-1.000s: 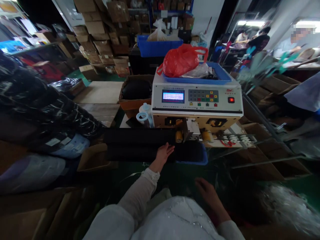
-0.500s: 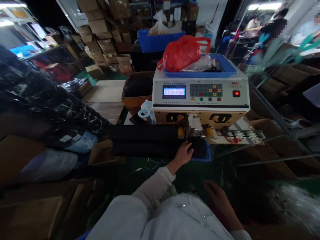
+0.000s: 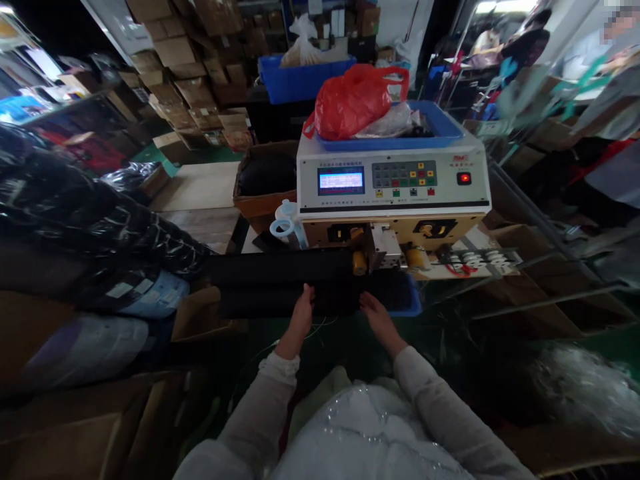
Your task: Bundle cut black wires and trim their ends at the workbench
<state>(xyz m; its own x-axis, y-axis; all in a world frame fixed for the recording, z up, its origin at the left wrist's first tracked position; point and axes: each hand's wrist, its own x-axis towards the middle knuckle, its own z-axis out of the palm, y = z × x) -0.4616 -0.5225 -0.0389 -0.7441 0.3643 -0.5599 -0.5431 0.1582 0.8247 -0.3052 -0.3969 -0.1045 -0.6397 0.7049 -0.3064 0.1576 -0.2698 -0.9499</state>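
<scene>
A long black trough sticks out leftward from the front of a wire cutting machine. My left hand is at the trough's near edge, palm turned inward, its fingers stretched forward over the dark inside. To its right, my right hand faces it with fingers slightly bent and apart, near the trough's right end and a blue tray. A gap separates the two hands. Whatever lies in the dark between them cannot be made out.
On the machine stands a blue tray with a red plastic bag. White wire rollers are at the right. A light-blue tape roll and a carton stand left of the machine. Black-wrapped rolls are stacked farther left.
My left hand has moved left along the trough's near edge, away from the blue tray. My right hand has come up from low by my lap to the trough. The view has shifted slightly.
</scene>
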